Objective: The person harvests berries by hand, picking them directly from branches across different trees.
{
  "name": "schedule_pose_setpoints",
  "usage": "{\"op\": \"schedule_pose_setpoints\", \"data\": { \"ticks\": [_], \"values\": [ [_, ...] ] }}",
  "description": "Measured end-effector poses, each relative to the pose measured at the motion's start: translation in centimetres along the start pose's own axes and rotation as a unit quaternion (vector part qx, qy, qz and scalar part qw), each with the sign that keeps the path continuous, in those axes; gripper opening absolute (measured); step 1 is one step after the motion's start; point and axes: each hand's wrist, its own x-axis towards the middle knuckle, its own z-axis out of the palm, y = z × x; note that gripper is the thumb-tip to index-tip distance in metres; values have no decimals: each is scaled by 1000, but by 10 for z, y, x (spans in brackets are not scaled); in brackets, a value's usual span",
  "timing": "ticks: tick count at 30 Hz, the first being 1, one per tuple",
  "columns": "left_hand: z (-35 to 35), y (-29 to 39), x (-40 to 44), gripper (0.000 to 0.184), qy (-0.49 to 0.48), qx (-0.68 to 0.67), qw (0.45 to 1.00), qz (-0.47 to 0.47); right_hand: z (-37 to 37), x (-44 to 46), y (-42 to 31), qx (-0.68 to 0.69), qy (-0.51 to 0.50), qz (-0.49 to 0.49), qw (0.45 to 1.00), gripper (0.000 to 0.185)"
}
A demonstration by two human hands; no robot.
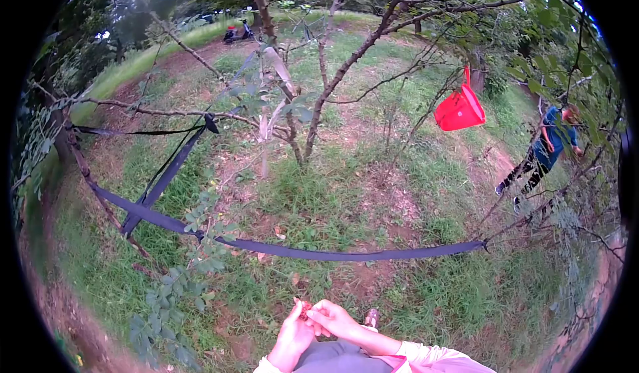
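Near the bottom centre, my left hand [295, 335] is closed round small reddish things [305, 310], too small to name with certainty. My right hand [333, 320] meets it from the right, its thumb and fingers pinched at the same reddish things. Both hands are held close together in front of my body, above grey cloth on my lap or front. Parts of the reddish things are hidden by the fingers.
A dark strap [346, 252] stretches across in front, joined to others at left. A red bag [460, 110] hangs from a branch. A person [552, 140] stands at right. Thorny branches [346, 66] rise ahead; a scooter [238, 34] is far back.
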Motion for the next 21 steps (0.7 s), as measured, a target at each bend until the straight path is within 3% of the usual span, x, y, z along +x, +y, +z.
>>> {"op": "schedule_pose_setpoints", "data": {
  "ticks": [4, 7, 8, 9, 10, 14, 16, 18, 19, 21],
  "values": [
    [10, 5, -7, 26, 24, -34, 999, 21, -2, -1, 8, 32, -31, -2, 999, 17],
    [12, 12, -6, 22, 32, -89, 995, 24, -6, -9, -4, -59, 12, -59, 996, 18],
    [17, 14, -8, 21, 44, -98, 994, 19, -9, -9, -12, -204, 91, -169, 960, 19],
    [21, 14, -12, 16, 54, -79, 995, 22, -13, -8, -20, -341, 166, -269, 885, 20],
    [20, 14, -14, 15, 45, -52, 997, 17, -16, -9, -26, -466, 237, -355, 775, 22],
    [17, 1, -19, 14, -7, 18, 999, -38, -24, -4, -6, -254, 129, -170, 943, 26],
    [10, 0, -18, 15, -28, 10, 996, -86, -15, -5, -8, -244, 86, -135, 956, 24],
    [17, -2, -22, 17, -31, -15, 995, -92, -15, 1, 7, -289, 92, -192, 934, 22],
    [16, 5, -29, 13, -23, 91, 989, -111, -17, -4, 6, -292, 102, -194, 931, 20],
    [25, 4, -38, 13, 9, 175, 979, -103, -15, -13, 1, -305, 94, -204, 926, 18]
  ]
}}
